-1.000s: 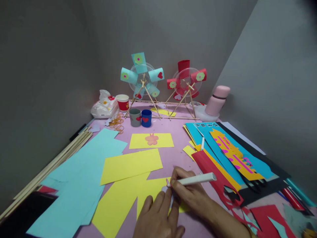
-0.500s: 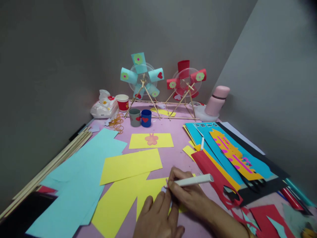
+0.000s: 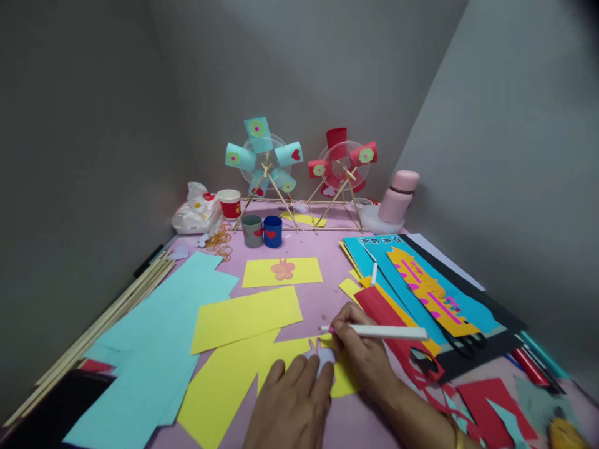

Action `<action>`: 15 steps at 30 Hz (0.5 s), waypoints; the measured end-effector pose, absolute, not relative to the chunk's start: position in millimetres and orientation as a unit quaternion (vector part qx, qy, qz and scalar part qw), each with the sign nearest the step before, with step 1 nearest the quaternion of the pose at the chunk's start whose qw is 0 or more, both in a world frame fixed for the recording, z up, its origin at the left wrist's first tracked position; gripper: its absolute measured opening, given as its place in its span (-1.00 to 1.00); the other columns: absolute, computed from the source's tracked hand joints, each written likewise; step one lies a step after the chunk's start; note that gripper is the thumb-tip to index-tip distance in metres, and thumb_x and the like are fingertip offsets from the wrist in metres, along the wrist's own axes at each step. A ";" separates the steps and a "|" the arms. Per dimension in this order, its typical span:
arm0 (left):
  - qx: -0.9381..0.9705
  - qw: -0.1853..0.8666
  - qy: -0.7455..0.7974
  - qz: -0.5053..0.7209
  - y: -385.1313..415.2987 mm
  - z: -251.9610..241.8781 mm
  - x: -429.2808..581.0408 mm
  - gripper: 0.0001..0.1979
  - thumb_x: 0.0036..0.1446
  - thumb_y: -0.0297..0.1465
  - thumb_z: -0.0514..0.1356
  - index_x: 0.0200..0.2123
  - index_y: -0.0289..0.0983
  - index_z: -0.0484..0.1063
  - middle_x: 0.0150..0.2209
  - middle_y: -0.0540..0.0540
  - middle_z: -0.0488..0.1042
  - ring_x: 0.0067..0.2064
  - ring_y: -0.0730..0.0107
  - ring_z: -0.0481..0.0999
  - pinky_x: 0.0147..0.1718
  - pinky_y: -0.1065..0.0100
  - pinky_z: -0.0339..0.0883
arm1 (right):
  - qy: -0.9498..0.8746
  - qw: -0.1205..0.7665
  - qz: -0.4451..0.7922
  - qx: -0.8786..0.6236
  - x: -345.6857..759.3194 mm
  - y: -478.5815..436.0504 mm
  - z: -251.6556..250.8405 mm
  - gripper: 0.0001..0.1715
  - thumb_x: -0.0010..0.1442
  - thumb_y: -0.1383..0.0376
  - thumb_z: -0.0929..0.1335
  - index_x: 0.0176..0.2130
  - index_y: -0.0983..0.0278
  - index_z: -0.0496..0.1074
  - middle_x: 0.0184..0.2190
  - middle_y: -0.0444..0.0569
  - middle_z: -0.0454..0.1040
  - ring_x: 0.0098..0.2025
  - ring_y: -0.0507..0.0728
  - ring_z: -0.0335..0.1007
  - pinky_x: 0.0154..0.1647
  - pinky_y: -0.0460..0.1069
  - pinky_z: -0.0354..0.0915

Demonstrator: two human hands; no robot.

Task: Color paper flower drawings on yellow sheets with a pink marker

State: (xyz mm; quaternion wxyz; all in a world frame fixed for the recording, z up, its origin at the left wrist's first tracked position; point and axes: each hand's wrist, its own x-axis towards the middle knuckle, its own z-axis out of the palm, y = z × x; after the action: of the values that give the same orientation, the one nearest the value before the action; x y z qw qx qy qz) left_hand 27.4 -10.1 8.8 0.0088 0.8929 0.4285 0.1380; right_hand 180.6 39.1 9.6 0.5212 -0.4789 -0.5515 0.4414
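Note:
My right hand (image 3: 362,346) grips a white marker (image 3: 393,332) with a pinkish-purple tip end pointing left, held just above the paper. My left hand (image 3: 294,396) lies with fingers stretched out on a pale lavender paper cutout (image 3: 325,355), pressing it onto a yellow paper sheet (image 3: 345,377). Thin pink lines like antennae show at the cutout's top; its lower part is hidden by my fingers. Further back, a yellow card (image 3: 306,274) bears a pink butterfly-shaped cutout (image 3: 282,270). More yellow sheets (image 3: 248,318) lie beside my left hand.
Light blue sheets (image 3: 154,337) and wooden sticks (image 3: 107,321) lie left. Two stick-and-paper wheels (image 3: 266,168) stand behind grey (image 3: 251,232) and blue rings (image 3: 272,234). To the right are coloured papers (image 3: 486,318), red scraps (image 3: 496,405) and a pink bottle (image 3: 397,199).
My right hand has lifted the marker off the cutout and shifted right, uncovering more of the lavender shape. My left hand stays pressed on it. The view has moved slightly.

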 end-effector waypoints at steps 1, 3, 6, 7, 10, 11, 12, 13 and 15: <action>0.890 0.033 0.435 0.133 -8.0 14.1 27.1 -0.62 0.12 -0.53 0.01 0.01 -0.24 0.33 -0.13 -0.13 0.51 -0.16 0.19 0.44 -0.23 0.21 0.22 | -0.544 0.532 0.431 -0.485 181.1 37.4 10.7 -0.78 0.17 0.28 0.26 -0.50 0.21 0.21 -0.61 -0.24 0.18 -0.55 0.04 0.11 -0.53 -0.09 0.09; 0.887 0.082 0.440 0.113 -0.3 25.6 25.4 -0.52 0.07 -0.59 0.00 0.08 -0.24 0.26 -0.15 -0.13 0.50 -0.16 0.21 0.42 -0.19 0.22 0.21 | -0.528 0.554 0.411 -0.496 182.0 31.1 13.1 -0.77 0.20 0.27 0.24 -0.49 0.20 0.18 -0.60 -0.25 0.16 -0.55 0.04 0.10 -0.52 -0.09 0.09; 0.886 0.123 0.437 0.097 18.4 41.9 21.3 -0.61 0.08 -0.58 0.04 -0.02 -0.20 0.35 -0.25 -0.11 0.51 -0.25 0.26 0.43 -0.26 0.31 0.21 | -0.510 0.577 0.390 -0.504 184.1 16.4 13.6 -0.73 0.24 0.25 0.22 -0.50 0.19 0.15 -0.60 -0.26 0.14 -0.55 0.04 0.10 -0.52 -0.10 0.10; 0.885 0.137 0.434 0.094 25.3 46.4 19.8 -0.67 0.10 -0.56 0.04 -0.09 -0.18 0.39 -0.29 -0.08 0.50 -0.31 0.30 0.43 -0.33 0.35 0.20 | -0.511 0.581 0.385 -0.504 185.0 11.1 12.4 -0.72 0.24 0.24 0.22 -0.51 0.19 0.16 -0.60 -0.26 0.14 -0.55 0.03 0.10 -0.52 -0.10 0.10; 0.889 0.183 0.411 0.085 43.8 55.9 16.2 -0.79 0.17 -0.53 0.03 -0.27 -0.21 0.45 -0.42 -0.03 0.47 -0.40 0.38 0.43 -0.42 0.41 0.18 | -0.537 0.571 0.370 -0.499 187.1 -1.2 5.5 -0.73 0.22 0.23 0.24 -0.51 0.20 0.20 -0.61 -0.25 0.17 -0.56 0.03 0.10 -0.54 -0.10 0.08; 0.891 0.199 0.400 0.081 48.8 57.7 15.3 -0.81 0.19 -0.51 0.04 -0.32 -0.23 0.45 -0.46 -0.02 0.45 -0.41 0.41 0.42 -0.42 0.41 0.20 | -0.549 0.563 0.368 -0.497 187.2 -3.4 3.0 -0.74 0.22 0.23 0.24 -0.50 0.20 0.21 -0.60 -0.24 0.18 -0.55 0.03 0.10 -0.55 -0.10 0.08; 0.892 0.216 0.388 0.078 53.1 58.9 14.6 -0.83 0.22 -0.48 0.06 -0.35 -0.26 0.44 -0.48 0.00 0.44 -0.42 0.43 0.42 -0.42 0.41 0.23 | -0.560 0.552 0.368 -0.495 186.9 -4.8 1.1 -0.74 0.22 0.23 0.24 -0.50 0.21 0.22 -0.60 -0.24 0.19 -0.55 0.04 0.10 -0.55 -0.10 0.07; 0.894 0.233 0.376 0.074 57.0 59.5 14.0 -0.84 0.23 -0.44 0.08 -0.35 -0.28 0.43 -0.47 0.02 0.43 -0.43 0.44 0.42 -0.41 0.39 0.27 | -0.570 0.539 0.373 -0.495 186.2 -5.3 -0.3 -0.75 0.21 0.23 0.24 -0.49 0.21 0.22 -0.61 -0.24 0.19 -0.55 0.04 0.11 -0.56 -0.10 0.07; 0.893 0.267 0.355 0.071 63.2 59.1 13.3 -0.84 0.24 -0.34 0.12 -0.29 -0.31 0.41 -0.39 0.02 0.44 -0.42 0.46 0.44 -0.40 0.35 0.34 | -0.589 0.510 0.386 -0.493 183.8 -4.7 -0.7 -0.76 0.21 0.24 0.23 -0.49 0.21 0.21 -0.62 -0.24 0.18 -0.56 0.04 0.11 -0.57 -0.10 0.05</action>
State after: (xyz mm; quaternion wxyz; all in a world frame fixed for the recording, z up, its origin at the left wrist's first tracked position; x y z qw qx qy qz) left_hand 13.3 63.2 59.1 0.2666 0.8933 0.3549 0.0706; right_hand 183.8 -4.7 -0.7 0.5102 -0.4933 -0.5894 0.3860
